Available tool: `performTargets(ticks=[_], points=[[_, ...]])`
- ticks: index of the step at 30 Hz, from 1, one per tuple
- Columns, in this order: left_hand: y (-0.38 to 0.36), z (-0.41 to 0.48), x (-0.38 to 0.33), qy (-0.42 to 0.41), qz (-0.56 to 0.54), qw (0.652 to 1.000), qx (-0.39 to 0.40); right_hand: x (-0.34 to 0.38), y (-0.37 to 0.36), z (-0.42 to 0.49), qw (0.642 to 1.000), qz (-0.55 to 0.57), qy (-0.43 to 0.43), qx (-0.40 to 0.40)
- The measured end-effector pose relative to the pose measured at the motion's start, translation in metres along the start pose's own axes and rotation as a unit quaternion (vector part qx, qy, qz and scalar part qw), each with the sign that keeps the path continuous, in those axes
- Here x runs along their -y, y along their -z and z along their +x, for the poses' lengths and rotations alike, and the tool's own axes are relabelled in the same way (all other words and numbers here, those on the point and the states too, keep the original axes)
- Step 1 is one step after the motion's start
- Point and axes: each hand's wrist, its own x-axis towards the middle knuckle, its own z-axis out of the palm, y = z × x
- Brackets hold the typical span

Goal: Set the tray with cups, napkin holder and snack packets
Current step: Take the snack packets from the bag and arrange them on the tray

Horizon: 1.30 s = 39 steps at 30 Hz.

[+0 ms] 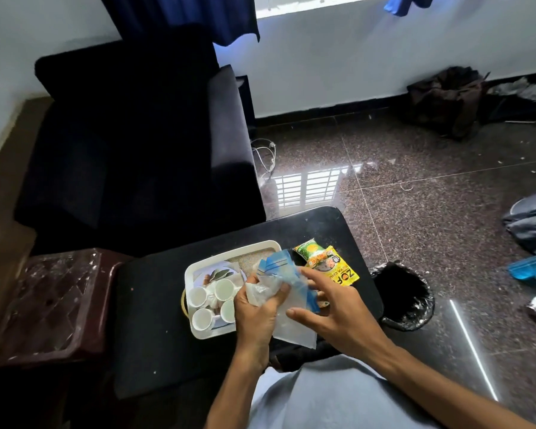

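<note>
Holding a clear plastic bag over a black table, the left hand grips it while the right hand (fingers spread) touches it. White cups sit in the tray; snack packets lie beside it.

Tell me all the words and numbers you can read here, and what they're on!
"ZOP": big black letters on the yellow snack packet, seen upside down; the rest of the word is hidden.
"10": in a small badge on the same packet, blurry, so not certain.
Smaller print on that packet: too blurred.
Green packet: nothing readable.
</note>
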Motion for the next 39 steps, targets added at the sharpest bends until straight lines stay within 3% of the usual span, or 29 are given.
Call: performTargets(ticks=[4, 7, 10, 14, 22, 27, 34, 39], points=[[-0.062, -0.004, 0.023, 0.009, 0.058, 0.998, 0.004, -0.046, 0.060, 0.007, 0.990, -0.138, 0.008, -0.006], [-0.113, -0.007, 0.049, 0.001, 0.136, 0.990, 0.029, -0.101, 0.110, 0.008, 0.976, -0.208, -0.033, -0.062], [-0.150, -0.008, 0.073, 0.047, 0.150, 0.987, 0.013, -0.171, 0.160, 0.011, 0.969, -0.155, -0.135, -0.139], [-0.185, 0.002, 0.115, 0.101, 0.171, 0.980, 0.027, -0.272, 0.203, 0.019, 0.922, -0.105, -0.274, -0.254], [-0.253, 0.063, 0.242, 0.154, 0.273, 0.942, 0.120, -0.487, 0.176, 0.058, 0.854, -0.107, -0.418, -0.289], [-0.248, 0.086, 0.299, 0.173, 0.259, 0.946, 0.092, -0.578, 0.149, 0.096, 0.822, -0.101, -0.483, -0.284], [-0.212, 0.083, 0.324, 0.210, 0.237, 0.946, 0.068, -0.620, 0.136, 0.120, 0.803, -0.122, -0.526, -0.253], [-0.186, 0.079, 0.306, 0.209, 0.231, 0.950, 0.017, -0.567, 0.135, 0.114, 0.854, -0.124, -0.444, -0.243]])
